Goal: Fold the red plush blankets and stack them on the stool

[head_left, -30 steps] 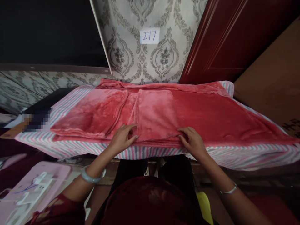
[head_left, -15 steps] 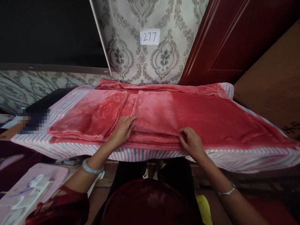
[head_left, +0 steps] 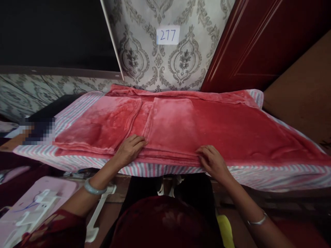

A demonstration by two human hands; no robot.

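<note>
Blanket stretches from nine to three o'clock, its folded flap at two from the left hand, ten from the right hand; both touch it, fingers bent; whether they pinch, one cannot tell.

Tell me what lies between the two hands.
The blanket: its layered near edge spans the stretch from the left hand to the right hand, as the head view shows.
</note>
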